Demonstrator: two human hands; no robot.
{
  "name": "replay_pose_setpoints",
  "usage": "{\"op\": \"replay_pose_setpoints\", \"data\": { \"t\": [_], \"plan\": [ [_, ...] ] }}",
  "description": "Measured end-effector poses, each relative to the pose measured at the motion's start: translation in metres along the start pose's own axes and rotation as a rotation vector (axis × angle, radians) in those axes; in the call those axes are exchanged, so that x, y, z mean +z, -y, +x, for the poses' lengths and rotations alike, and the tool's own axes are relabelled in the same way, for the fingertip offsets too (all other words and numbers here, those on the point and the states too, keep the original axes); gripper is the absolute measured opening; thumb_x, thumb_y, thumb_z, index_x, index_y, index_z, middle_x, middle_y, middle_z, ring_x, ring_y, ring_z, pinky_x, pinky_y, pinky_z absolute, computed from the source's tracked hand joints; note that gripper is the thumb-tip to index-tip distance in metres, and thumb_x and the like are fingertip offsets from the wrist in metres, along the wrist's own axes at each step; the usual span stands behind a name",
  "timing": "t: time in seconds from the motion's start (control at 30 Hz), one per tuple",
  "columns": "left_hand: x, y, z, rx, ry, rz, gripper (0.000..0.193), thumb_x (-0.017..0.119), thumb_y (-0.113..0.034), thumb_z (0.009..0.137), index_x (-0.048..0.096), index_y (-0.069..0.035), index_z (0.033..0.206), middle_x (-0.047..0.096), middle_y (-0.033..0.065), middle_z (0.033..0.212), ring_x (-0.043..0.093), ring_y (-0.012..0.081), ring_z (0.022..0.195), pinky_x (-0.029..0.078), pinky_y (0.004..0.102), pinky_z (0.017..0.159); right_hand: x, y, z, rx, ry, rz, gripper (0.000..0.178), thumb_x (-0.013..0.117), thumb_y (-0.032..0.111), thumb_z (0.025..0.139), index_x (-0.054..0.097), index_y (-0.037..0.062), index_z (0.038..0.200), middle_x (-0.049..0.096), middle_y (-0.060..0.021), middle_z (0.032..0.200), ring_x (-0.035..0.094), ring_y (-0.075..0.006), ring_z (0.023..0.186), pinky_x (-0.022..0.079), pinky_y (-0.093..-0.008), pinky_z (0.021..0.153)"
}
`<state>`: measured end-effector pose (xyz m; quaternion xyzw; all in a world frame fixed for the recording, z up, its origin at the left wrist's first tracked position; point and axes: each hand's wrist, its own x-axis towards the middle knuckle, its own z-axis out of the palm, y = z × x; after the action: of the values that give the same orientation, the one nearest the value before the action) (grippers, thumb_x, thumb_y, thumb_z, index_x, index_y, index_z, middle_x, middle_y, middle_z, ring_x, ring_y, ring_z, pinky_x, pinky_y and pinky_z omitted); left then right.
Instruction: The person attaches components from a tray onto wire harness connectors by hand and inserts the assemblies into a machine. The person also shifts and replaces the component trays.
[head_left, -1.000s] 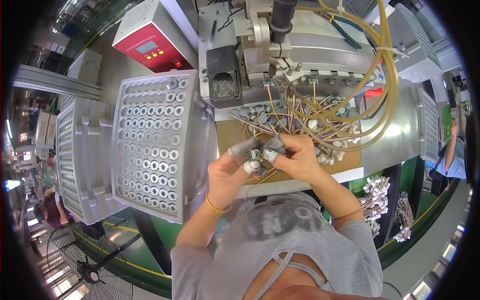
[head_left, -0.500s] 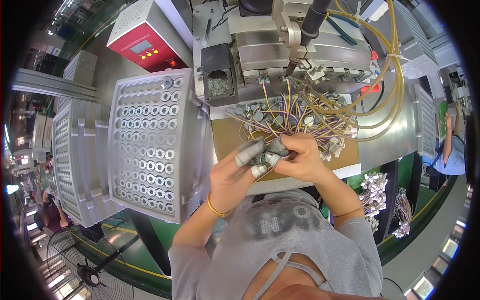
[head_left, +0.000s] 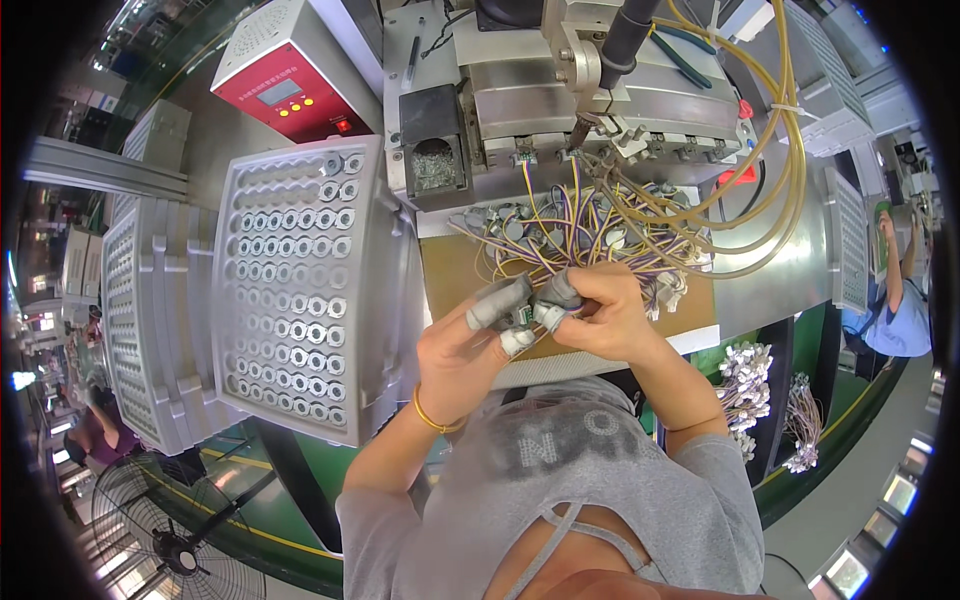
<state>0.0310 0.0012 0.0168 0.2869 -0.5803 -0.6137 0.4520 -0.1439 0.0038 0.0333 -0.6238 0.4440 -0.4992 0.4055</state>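
Note:
My left hand (head_left: 462, 352), with grey finger cots on its fingertips, pinches a small part with a green circuit board (head_left: 523, 315). My right hand (head_left: 608, 318), also in finger cots, is closed right beside it. What sits between its fingertips is mostly hidden, though thin wires seem to run there. Just beyond both hands lies a tangled heap of yellow, purple and white wires (head_left: 560, 225) with round metal parts and white plugs, on a brown board (head_left: 452, 275). Two more small green boards (head_left: 525, 158) with wires sit at the front of the metal fixture (head_left: 520, 100).
On the left stands a pale plastic tray (head_left: 372, 250) with rows of metal rings, near a red-fronted control box (head_left: 290, 100). A black bin (head_left: 437, 130) holds metal scraps. Yellowish hoses (head_left: 795, 170) loop at the right. Wire bundles (head_left: 745, 385) hang below the table. A co-worker (head_left: 895, 310) is far right.
My fingertips have shifted slightly, and the green board between them shows more plainly. The co-worker at the far right has moved their arms. The wire heap stays as it was.

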Motion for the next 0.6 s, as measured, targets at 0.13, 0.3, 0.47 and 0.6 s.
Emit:
{"op": "replay_pose_setpoints", "data": {
  "t": [0.13, 0.3, 0.47, 0.6],
  "plan": [
    [0.004, -0.001, 0.0, 0.052, -0.027, 0.006, 0.038, 0.061, 0.003, 0.073, 0.053, 0.003, 0.11, 0.055, 0.0134, 0.107, 0.055, 0.0161, 0.09, 0.046, 0.0253, 0.074, -0.003, -0.003, -0.001, -0.124, 0.006, -0.054, 0.01, 0.062, 0.005, 0.06, 0.054, 0.0006, 0.059, 0.044, -0.0024, 0.046, 0.036, -0.01, 0.037, 0.026, -0.0247, 0.036],
    [0.004, -0.002, 0.002, 0.039, -0.049, 0.129, 0.031, 0.06, 0.006, 0.072, 0.057, 0.004, 0.103, 0.058, 0.0128, 0.101, 0.056, 0.0173, 0.09, 0.046, 0.0267, 0.076, 0.001, -0.003, 0.0, -0.218, 0.01, -0.131, 0.009, 0.06, 0.003, 0.057, 0.051, 0.0011, 0.058, 0.041, -0.0043, 0.046, 0.035, -0.0129, 0.036, 0.026, -0.0264, 0.036],
    [0.008, 0.008, 0.0, -0.164, -0.202, -0.072, 0.022, 0.056, 0.008, 0.073, 0.06, 0.003, 0.095, 0.06, 0.0095, 0.096, 0.057, 0.0137, 0.081, 0.047, 0.0232, 0.065, 0.01, -0.004, -0.007, 0.003, 0.022, -0.105, 0.007, 0.058, 0.003, 0.059, 0.051, 0.0014, 0.059, 0.042, -0.004, 0.046, 0.036, -0.0101, 0.038, 0.028, -0.025, 0.037],
    [0.009, 0.011, 0.011, -0.39, -0.233, -0.45, 0.021, 0.054, 0.002, 0.078, 0.06, 0.0, 0.097, 0.059, 0.0082, 0.096, 0.056, 0.0098, 0.072, 0.045, 0.0195, 0.055, 0.008, -0.007, -0.012, 0.228, 0.036, 0.043, 0.003, 0.054, 0.004, 0.069, 0.055, 0.0011, 0.069, 0.051, 0.0006, 0.052, 0.043, -0.0044, 0.046, 0.034, -0.021, 0.041]
  ]
}}
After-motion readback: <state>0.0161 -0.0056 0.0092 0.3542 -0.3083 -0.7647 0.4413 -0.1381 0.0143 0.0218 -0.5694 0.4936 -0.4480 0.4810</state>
